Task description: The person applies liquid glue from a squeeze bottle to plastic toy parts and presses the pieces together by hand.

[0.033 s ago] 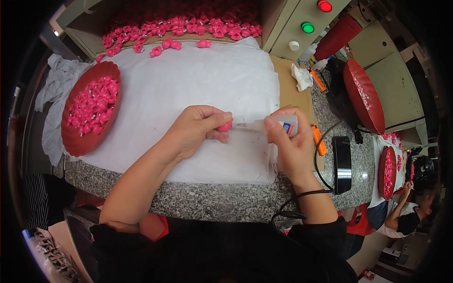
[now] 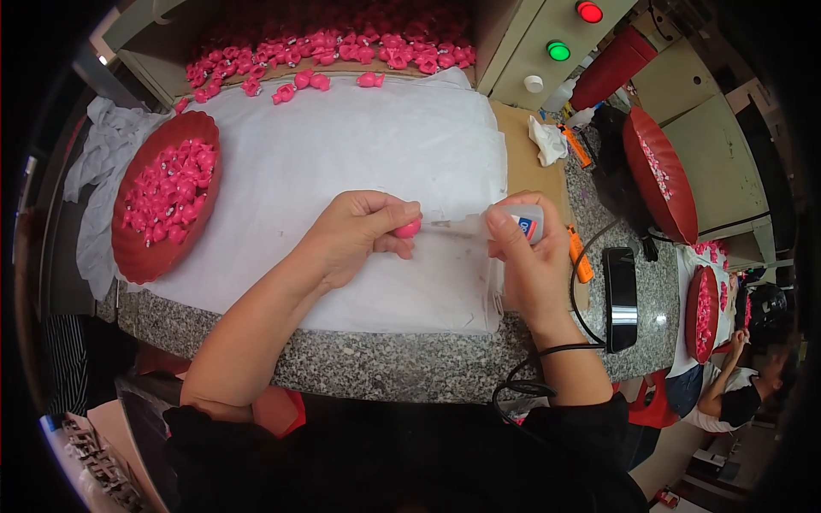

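Observation:
In front of me, over a white cloth, my left hand pinches a small rounded pink plastic piece between thumb and fingers. My right hand is closed around a small translucent squeeze bottle with a blue and red label. The bottle lies nearly level, its thin nozzle pointing left and ending at or just beside the pink piece; I cannot tell whether they touch. The lower side of the piece is hidden by my fingers.
Red scalloped trays of pink pieces stand at left and right. A pink heap fills the cabinet opening. At right are a crumpled tissue, orange lighter-like objects, a black phone-like slab and a cable. Another person sits far right.
My right hand and the bottle have shifted slightly to the right and up. My left hand and the pink piece have stayed in place.

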Tool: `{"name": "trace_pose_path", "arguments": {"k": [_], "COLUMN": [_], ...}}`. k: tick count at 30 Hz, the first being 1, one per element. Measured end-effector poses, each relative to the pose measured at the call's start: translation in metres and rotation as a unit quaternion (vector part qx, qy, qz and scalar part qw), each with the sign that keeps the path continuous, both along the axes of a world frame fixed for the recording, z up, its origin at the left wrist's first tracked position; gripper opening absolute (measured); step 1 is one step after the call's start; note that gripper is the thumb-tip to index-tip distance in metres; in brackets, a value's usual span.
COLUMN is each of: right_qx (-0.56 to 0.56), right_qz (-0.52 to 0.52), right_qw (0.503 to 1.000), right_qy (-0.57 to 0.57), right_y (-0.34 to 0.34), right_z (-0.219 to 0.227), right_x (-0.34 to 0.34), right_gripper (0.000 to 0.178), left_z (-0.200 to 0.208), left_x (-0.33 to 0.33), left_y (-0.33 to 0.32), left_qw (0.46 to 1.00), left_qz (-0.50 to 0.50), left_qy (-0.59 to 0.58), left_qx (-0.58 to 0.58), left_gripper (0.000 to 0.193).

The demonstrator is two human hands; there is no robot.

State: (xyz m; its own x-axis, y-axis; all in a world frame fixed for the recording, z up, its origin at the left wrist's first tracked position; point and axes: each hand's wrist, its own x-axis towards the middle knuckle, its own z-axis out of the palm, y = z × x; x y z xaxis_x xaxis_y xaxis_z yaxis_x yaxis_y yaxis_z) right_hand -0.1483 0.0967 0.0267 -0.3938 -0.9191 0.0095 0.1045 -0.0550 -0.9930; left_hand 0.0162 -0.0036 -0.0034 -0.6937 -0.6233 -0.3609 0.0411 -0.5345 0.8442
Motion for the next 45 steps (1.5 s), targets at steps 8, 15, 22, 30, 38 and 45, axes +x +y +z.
{"name": "trace_pose_path", "arguments": {"k": [8,15,22,30,38,45], "right_qx": [0.000,0.007,-0.009,-0.140,-0.051,-0.044], "right_qz": [0.008,0.017,0.002,0.025,0.027,0.025], "right_qw": [1.000,1.000,0.999,0.941,0.992,0.991], "right_qy": [-0.027,-0.012,0.041,0.306,0.108,0.122], "right_y": [-0.0052,-0.0063,-0.0033,-0.0054,-0.0026,-0.0042], "right_z": [-0.0050,-0.0058,-0.0009,-0.0066,0.0013,0.0009], "right_x": [-0.0035,-0.0033,-0.0015,-0.0063,-0.0027,-0.0005], "right_gripper": [0.019,0.019,0.020,0.021,0.019,0.019], "left_z": [0.0022,0.0020,0.0037,0.0031,0.0017,0.0013], "left_x": [0.0006,0.0007,-0.0021,-0.0014,-0.0007,-0.0003], "left_y": [-0.0009,0.0000,0.0002,-0.0017,-0.0031,-0.0024], "left_qw": [1.000,1.000,1.000,0.999,1.000,0.999], "left_qz": [-0.003,-0.002,-0.011,-0.016,-0.020,-0.026], "left_qy": [0.000,-0.010,-0.021,-0.028,-0.023,-0.032], "left_qx": [0.011,0.010,-0.001,-0.013,0.006,-0.009], "left_gripper": [0.021,0.022,0.023,0.025,0.023,0.021]}}
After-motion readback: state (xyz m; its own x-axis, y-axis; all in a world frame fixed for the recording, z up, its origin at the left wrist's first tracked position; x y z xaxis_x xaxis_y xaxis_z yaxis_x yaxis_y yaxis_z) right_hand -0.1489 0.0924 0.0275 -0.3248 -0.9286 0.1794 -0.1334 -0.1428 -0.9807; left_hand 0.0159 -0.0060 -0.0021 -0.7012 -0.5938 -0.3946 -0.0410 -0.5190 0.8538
